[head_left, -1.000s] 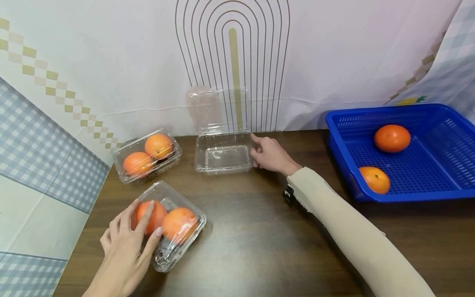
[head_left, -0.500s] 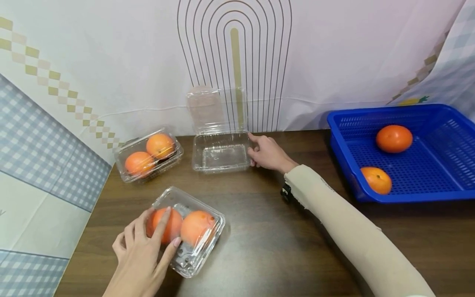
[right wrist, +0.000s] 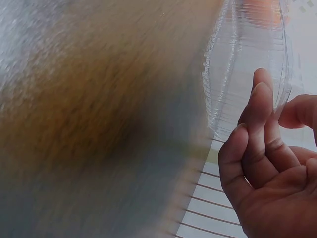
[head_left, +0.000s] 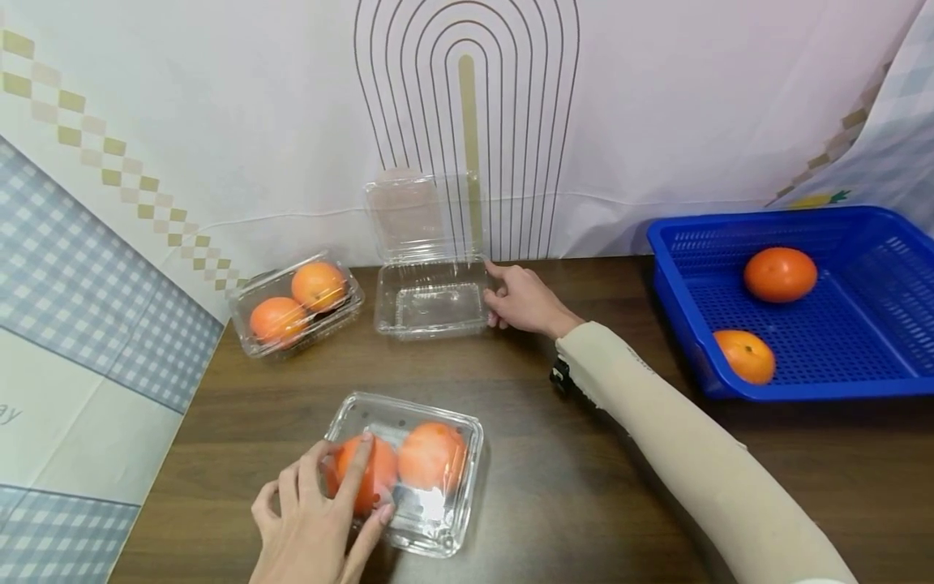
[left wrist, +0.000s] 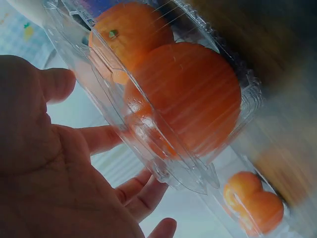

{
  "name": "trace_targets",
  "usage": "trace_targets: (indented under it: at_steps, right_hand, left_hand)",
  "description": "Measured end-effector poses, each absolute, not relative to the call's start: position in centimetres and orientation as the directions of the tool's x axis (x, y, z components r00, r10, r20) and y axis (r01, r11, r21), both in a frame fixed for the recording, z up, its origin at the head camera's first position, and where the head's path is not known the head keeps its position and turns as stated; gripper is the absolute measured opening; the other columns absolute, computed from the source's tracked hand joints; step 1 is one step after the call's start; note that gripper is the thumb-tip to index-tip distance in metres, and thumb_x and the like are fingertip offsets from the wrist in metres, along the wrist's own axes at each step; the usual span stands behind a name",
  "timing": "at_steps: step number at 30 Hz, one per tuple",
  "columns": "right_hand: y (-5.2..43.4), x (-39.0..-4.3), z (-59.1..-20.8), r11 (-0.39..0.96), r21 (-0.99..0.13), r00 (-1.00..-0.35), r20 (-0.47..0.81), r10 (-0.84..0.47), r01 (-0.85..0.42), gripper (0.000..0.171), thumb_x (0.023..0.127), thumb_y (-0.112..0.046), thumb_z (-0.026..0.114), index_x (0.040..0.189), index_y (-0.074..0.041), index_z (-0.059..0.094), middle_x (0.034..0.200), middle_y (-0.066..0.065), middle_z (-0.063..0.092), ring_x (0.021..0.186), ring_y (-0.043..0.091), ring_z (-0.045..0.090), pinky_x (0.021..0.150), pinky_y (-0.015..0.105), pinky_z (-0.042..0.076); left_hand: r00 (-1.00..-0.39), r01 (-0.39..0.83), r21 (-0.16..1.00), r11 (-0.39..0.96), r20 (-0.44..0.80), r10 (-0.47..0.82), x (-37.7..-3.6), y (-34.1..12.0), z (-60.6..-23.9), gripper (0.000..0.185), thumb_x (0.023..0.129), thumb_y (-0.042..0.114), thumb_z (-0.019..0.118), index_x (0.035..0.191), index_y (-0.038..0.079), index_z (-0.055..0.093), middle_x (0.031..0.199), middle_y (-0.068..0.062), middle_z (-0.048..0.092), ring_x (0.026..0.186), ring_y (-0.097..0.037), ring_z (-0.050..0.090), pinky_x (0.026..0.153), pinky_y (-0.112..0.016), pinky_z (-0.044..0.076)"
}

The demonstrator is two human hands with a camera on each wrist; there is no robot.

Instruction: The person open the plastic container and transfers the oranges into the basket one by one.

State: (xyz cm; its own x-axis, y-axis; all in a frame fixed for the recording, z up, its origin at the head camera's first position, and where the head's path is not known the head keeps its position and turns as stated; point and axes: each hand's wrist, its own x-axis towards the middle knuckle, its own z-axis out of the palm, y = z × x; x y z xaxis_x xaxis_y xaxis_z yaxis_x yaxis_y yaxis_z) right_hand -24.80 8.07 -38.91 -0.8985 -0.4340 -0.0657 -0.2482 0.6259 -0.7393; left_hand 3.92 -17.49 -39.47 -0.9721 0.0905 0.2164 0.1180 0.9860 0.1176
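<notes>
My left hand lies over the left end of a closed clear clamshell near the table's front; its index finger rests on the lid. Two oranges sit inside. In the left wrist view my left hand has the thumb on one side of this clamshell and the fingers on the other. At the back, my right hand pinches the right rim of an empty clamshell whose lid stands up against the wall. The right wrist view shows that rim between thumb and fingers of my right hand.
Another closed clamshell with two oranges stands at the back left. A blue basket at the right holds two loose oranges. A patterned backdrop closes the table's back and left side.
My left hand has slid the closed clamshell to the right and nearer to me, turning it. The right hand has shifted the empty clamshell slightly left.
</notes>
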Motion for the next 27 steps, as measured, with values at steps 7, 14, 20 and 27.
trace_targets:
  at_steps: [7, 14, 20, 27]
  right_hand:
    - [7.8, -25.0, -38.9, 0.616, -0.750, -0.894, -0.075, -0.442, -0.242, 0.064, 0.104, -0.015, 0.056, 0.159, -0.002, 0.026, 0.068, 0.003, 0.073, 0.061, 0.022, 0.071, 0.051, 0.028, 0.060]
    - [7.4, -25.1, -38.9, 0.617, -0.752, -0.891, -0.091, -0.444, -0.231, 0.066, 0.104, -0.016, 0.056, 0.160, -0.003, 0.024, 0.069, 0.003, 0.074, 0.066, 0.029, 0.073, 0.051, 0.027, 0.059]
    - [7.0, -25.2, -38.8, 0.610, -0.759, -0.889, -0.094, -0.449, -0.228, 0.066, 0.104, -0.015, 0.057, 0.160, -0.002, 0.024, 0.070, 0.003, 0.074, 0.065, 0.029, 0.073, 0.050, 0.027, 0.058]
    - [6.7, -25.3, -38.7, 0.600, -0.765, -0.879, -0.100, -0.467, -0.232, 0.067, 0.104, -0.015, 0.058, 0.160, -0.002, 0.023, 0.071, 0.003, 0.074, 0.066, 0.028, 0.073, 0.052, 0.028, 0.060]
  left_hand:
    - [-0.955, 0.141, 0.048, 0.989, 0.271, 0.123, 4.4, -15.8, -40.1, 0.072, 0.095, 0.072, 0.048, 0.148, 0.023, 0.054, 0.130, -0.017, 0.051, 0.109, -0.036, 0.049, 0.083, -0.055, 0.041]
    - [-0.968, 0.156, 0.028, 0.987, 0.203, 0.147, 4.7, -14.3, -40.3, 0.080, 0.088, 0.080, 0.050, 0.146, 0.024, 0.055, 0.129, -0.012, 0.050, 0.106, -0.029, 0.048, 0.085, -0.053, 0.041]
    - [-0.943, 0.225, -0.010, 0.974, 0.251, 0.220, 4.3, -13.1, -40.1, 0.083, 0.085, 0.079, 0.055, 0.144, 0.021, 0.056, 0.126, -0.013, 0.052, 0.097, -0.026, 0.047, 0.085, -0.052, 0.043]
    - [-0.913, 0.282, -0.025, 0.959, 0.299, 0.276, 3.5, -12.6, -39.7, 0.079, 0.088, 0.075, 0.054, 0.143, 0.019, 0.056, 0.120, -0.012, 0.054, 0.093, -0.024, 0.047, 0.083, -0.046, 0.041]
